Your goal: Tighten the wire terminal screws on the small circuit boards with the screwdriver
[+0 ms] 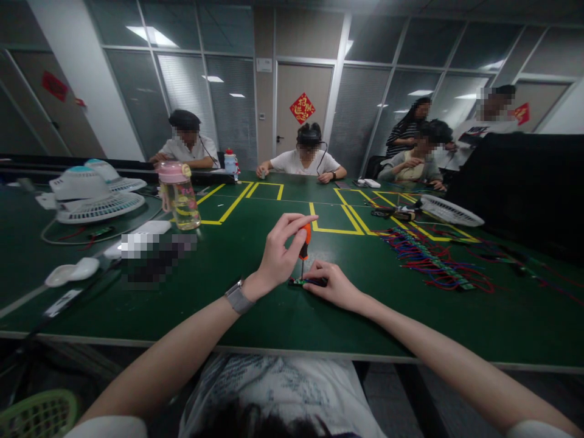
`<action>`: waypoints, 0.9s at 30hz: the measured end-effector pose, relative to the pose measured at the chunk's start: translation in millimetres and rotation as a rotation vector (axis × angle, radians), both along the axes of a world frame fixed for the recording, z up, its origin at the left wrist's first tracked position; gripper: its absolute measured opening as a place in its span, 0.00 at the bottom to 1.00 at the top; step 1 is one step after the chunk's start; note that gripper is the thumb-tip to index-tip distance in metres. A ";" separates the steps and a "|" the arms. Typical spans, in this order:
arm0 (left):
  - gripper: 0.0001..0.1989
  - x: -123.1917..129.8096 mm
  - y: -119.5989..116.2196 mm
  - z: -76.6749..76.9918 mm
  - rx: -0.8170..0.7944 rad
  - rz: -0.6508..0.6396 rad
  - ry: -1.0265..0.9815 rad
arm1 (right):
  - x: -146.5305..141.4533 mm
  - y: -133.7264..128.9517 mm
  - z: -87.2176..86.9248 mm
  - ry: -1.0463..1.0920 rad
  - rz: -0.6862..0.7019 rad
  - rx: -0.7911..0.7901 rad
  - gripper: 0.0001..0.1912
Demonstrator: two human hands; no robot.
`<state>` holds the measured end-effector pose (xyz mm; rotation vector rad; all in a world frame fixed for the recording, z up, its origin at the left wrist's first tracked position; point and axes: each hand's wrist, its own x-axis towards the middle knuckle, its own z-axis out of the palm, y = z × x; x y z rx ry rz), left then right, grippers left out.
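Observation:
My left hand (285,249), with a watch on its wrist, is closed around the orange and black handle of a screwdriver (305,246). The screwdriver stands nearly upright, its thin shaft pointing down to a small green circuit board (297,282) on the table. My right hand (335,286) rests low on the table with its fingertips pinched at the right part of the board, beside the screwdriver tip. A dark part lies under those fingers, partly hidden. Whether the tip sits in a screw is too small to tell.
Rows of circuit boards with red and blue wires (429,258) lie to the right on the green table (255,328). A pink-lidded bottle (180,198) and white fans (98,201) stand left. A dark screen (533,188) is at far right. Several people are across the table.

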<state>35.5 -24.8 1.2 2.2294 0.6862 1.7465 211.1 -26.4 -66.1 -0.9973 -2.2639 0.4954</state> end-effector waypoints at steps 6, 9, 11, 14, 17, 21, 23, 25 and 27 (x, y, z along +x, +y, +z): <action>0.15 0.6 0.1 0.1 -0.032 -0.016 0.002 | -0.5 -1.1 1.1 0.010 -0.005 -0.019 0.08; 0.15 1.3 -0.4 0.5 -0.020 -0.006 0.009 | -0.8 -1.8 1.9 0.010 -0.006 -0.025 0.08; 0.15 1.7 -0.6 0.7 -0.015 -0.008 0.010 | -0.9 -2.1 2.0 0.018 -0.003 -0.027 0.08; 0.15 2.2 -0.6 0.7 -0.016 -0.011 0.009 | -0.7 -1.7 1.3 0.038 0.006 -0.022 0.07; 0.15 2.5 -0.3 0.4 -0.022 -0.014 0.009 | -0.1 -0.4 -0.4 0.052 0.016 -0.027 0.07; 0.15 2.2 -0.2 -0.1 -0.023 -0.016 0.008 | 0.5 1.2 -1.9 0.063 0.023 -0.049 0.08; 0.15 2.1 -0.4 -0.1 -0.021 -0.013 0.010 | 0.4 1.2 -1.2 0.053 0.019 -0.048 0.09; 0.15 1.9 -0.6 -0.1 -0.023 -0.012 0.006 | 0.1 0.4 0.1 0.039 0.021 -0.042 0.11; 0.15 1.9 -0.7 -0.3 -0.033 -0.019 -0.003 | -0.3 -0.4 1.4 0.030 0.028 -0.041 0.13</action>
